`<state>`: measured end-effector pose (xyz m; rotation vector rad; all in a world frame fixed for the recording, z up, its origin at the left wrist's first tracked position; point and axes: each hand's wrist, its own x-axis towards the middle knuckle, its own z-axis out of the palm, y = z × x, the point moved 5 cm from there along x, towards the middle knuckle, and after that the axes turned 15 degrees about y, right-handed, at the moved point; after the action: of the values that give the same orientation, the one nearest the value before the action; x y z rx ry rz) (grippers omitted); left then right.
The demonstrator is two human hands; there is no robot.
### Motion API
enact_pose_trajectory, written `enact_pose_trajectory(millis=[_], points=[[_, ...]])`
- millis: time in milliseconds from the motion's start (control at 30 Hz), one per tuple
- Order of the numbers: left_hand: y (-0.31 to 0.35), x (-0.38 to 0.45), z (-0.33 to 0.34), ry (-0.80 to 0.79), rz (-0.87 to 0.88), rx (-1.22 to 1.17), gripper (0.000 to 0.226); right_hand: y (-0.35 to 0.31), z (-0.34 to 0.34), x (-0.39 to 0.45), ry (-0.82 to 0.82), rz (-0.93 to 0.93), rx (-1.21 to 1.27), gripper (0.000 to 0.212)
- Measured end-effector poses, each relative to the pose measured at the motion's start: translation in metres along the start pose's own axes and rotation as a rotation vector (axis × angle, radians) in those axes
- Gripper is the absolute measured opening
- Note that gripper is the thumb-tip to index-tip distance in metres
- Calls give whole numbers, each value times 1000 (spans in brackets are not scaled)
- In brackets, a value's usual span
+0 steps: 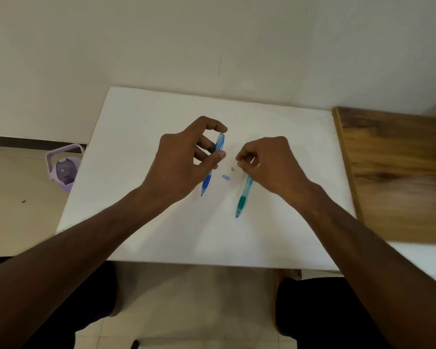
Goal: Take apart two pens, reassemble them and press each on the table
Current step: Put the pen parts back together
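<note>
Gripping the blue pen point(213, 162), the left hand point(184, 157) keeps it steady; something tiny is pinched by the right hand point(267, 162), likely for refitting.

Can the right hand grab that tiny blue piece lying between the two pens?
Probably yes. The tiny blue piece lies bare on the white table, just beside the right hand, with nothing over it. But those fingers seem to pinch something small already, so that may need setting down first.
</note>
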<state>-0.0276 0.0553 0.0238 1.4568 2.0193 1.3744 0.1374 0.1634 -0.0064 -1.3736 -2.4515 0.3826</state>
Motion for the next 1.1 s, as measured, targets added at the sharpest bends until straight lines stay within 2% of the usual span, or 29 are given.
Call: enact_pose_trajectory(millis=[133,400,467,567,633,700,1100], points=[[-4,0,-1,3,13,4,41,-16,20,2,-84,37,-68,26],[-14,0,-2,14,14,22,36,-36,24,-2,-163,29,-231,27],[-16,0,-1,3,1,46,31,-37,15,-2,-78,41,-111,21],[-14,-2,-1,-11,-15,65,22,-25,-8,1,117,271,383,8],[-12,-3,-1,-12,-22,77,18,-19,-15,1,116,406,712,7],[-9,-2,-1,-18,-30,99,18,-18,-16,3,80,412,854,9],[-10,-2,-2,1,-43,181,24,-21,-13,1,-3,349,805,11]])
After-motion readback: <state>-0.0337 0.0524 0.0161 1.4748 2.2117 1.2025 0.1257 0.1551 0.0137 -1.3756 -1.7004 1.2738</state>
